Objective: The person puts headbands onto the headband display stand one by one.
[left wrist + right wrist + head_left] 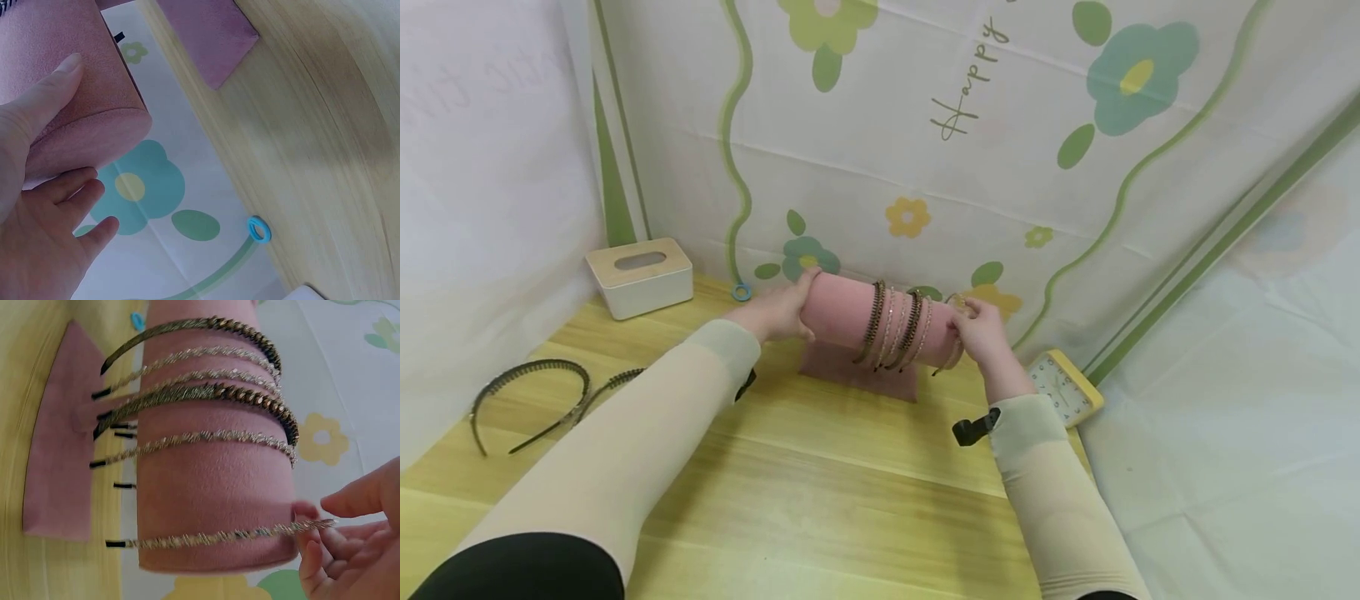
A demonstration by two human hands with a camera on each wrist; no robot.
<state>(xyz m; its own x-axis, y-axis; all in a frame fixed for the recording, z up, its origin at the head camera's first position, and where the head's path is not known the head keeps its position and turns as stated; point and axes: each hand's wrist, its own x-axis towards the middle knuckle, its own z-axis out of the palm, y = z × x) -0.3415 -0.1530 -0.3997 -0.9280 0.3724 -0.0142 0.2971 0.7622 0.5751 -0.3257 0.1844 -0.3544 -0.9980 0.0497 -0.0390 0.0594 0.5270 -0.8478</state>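
A pink velvet headband stand (842,310), a thick horizontal roll on a flat base (857,371), stands on the table. My left hand (781,312) holds the roll's left end; in the left wrist view its thumb (53,94) lies along the velvet and the fingers reach around the end. At the roll's other end, my right hand (987,333) pinches a thin beaded headband (206,538) that loops over the roll. Farther along sit several more headbands, some pale and glittering (206,436), two dark with bronze beads (250,400).
Dark headbands (535,364) lie on the wooden table (775,500) at the left, partly behind my left sleeve. A tissue box (651,287) stands in the back left corner, a small blue ring (741,292) near it. A yellow-framed clock (1063,387) leans at the right by the cloth wall.
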